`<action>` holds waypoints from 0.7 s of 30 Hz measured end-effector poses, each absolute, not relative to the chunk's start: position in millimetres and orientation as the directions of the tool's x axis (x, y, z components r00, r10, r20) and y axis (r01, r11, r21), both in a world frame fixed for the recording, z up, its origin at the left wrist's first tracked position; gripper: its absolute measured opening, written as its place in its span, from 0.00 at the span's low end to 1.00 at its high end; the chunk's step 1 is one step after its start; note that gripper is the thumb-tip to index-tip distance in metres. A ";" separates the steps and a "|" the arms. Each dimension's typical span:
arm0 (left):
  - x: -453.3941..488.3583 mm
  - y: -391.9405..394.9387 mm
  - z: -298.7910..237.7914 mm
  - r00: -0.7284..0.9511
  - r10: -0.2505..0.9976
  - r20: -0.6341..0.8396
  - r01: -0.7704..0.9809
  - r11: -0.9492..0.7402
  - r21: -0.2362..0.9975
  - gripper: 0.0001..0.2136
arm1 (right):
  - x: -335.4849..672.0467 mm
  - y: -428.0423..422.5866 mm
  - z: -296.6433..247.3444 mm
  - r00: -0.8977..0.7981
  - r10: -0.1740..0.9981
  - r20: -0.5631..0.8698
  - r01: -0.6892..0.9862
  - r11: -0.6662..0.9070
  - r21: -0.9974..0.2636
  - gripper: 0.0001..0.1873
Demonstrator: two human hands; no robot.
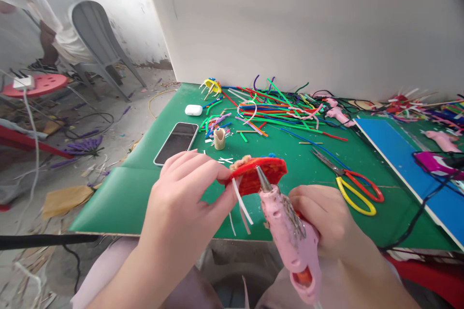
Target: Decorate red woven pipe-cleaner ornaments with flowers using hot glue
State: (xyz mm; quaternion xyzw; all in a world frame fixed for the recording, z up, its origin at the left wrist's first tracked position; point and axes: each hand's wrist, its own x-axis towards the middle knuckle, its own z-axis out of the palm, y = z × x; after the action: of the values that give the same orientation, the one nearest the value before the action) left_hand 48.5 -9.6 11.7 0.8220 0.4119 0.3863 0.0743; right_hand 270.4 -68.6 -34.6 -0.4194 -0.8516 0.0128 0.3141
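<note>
My left hand (192,193) pinches the edge of a red fuzzy piece (273,171), which looks made of pipe cleaners, with tan and blue bits along its far side. Thin white strips (242,203) hang down from it near my fingertips. Wrapped around the handle of a pink hot glue gun (286,236) is my right hand (322,212). The gun's metal nozzle points up and left, at the red piece; whether it touches cannot be made out. Just beyond, a small hollow tan tube (219,139) stands upright on the green tabletop (145,203).
Scissors with red and yellow handles (357,190) lie to the right, beside a blue board (409,169). A phone (177,144) and a white earbud case (194,110) are at left. Many pipe cleaners (275,106) spread along the back. A person sits on a grey chair (97,29) far left.
</note>
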 end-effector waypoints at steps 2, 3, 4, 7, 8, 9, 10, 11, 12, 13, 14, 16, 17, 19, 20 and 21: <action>48.2 -9.6 12.0 0.363 0.730 0.579 0.621 -0.653 0.434 0.05 | 270.4 -69.0 -34.9 -0.450 0.720 0.528 0.704 0.650 -0.286 0.06; 48.1 -9.8 12.2 0.365 0.729 0.578 0.625 -0.653 0.429 0.05 | 270.5 -69.3 -35.1 -0.451 0.719 0.529 0.702 0.652 -0.287 0.06; 48.2 -9.9 12.6 0.372 0.726 0.578 0.626 -0.656 0.421 0.05 | 270.7 -69.7 -35.5 -0.451 0.719 0.529 0.700 0.652 -0.290 0.06; 49.0 -10.3 13.3 0.366 0.733 0.573 0.630 -0.648 0.428 0.06 | 271.1 -70.8 -36.7 -0.443 0.725 0.527 0.703 0.646 -0.297 0.05; 49.3 -10.4 13.3 0.359 0.736 0.574 0.630 -0.645 0.432 0.06 | 271.2 -70.9 -37.1 -0.441 0.725 0.529 0.705 0.645 -0.296 0.05; 49.4 -10.4 13.0 0.352 0.736 0.578 0.630 -0.643 0.435 0.06 | 271.2 -70.8 -37.5 -0.439 0.723 0.534 0.706 0.645 -0.293 0.04; 49.3 -10.3 12.5 0.347 0.734 0.584 0.630 -0.644 0.434 0.07 | 271.1 -70.5 -37.9 -0.438 0.719 0.539 0.707 0.646 -0.287 0.04; 49.0 -10.3 11.9 0.345 0.729 0.591 0.630 -0.647 0.429 0.07 | 271.1 -70.2 -38.1 -0.439 0.717 0.541 0.708 0.647 -0.284 0.04; 48.6 -10.2 11.2 0.350 0.721 0.598 0.628 -0.654 0.422 0.07 | 271.1 -69.8 -38.2 -0.439 0.716 0.543 0.707 0.648 -0.282 0.05; 48.0 -10.2 10.4 0.351 0.717 0.602 0.625 -0.659 0.419 0.07 | 271.1 -69.4 -38.2 -0.440 0.715 0.544 0.706 0.650 -0.283 0.05; 47.5 -10.3 9.8 0.351 0.716 0.604 0.624 -0.659 0.419 0.07 | 271.2 -69.2 -38.1 -0.442 0.714 0.543 0.704 0.651 -0.284 0.05; 46.9 -10.5 9.1 0.357 0.712 0.605 0.620 -0.665 0.416 0.07 | 271.4 -69.0 -37.7 -0.445 0.714 0.541 0.700 0.654 -0.286 0.06; 46.8 -10.6 9.1 0.362 0.709 0.605 0.617 -0.669 0.415 0.07 | 271.5 -69.0 -37.5 -0.447 0.713 0.541 0.699 0.655 -0.286 0.06; 47.2 -11.0 9.6 0.357 0.717 0.599 0.620 -0.661 0.422 0.07 | 271.5 -69.2 -37.3 -0.446 0.711 0.543 0.701 0.655 -0.282 0.06; 47.5 -11.2 10.0 0.345 0.724 0.597 0.623 -0.653 0.431 0.07 | 271.4 -69.3 -37.3 -0.445 0.711 0.544 0.703 0.654 -0.280 0.06; 47.8 -11.3 10.3 0.338 0.731 0.593 0.627 -0.645 0.438 0.07 | 271.3 -69.3 -37.4 -0.442 0.713 0.545 0.705 0.652 -0.280 0.06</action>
State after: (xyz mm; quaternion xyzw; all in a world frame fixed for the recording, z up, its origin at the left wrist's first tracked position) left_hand 47.8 -11.3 10.3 0.8153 0.4164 0.3971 0.0659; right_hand 271.3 -69.3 -37.4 -0.4174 -0.8492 0.0058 0.3236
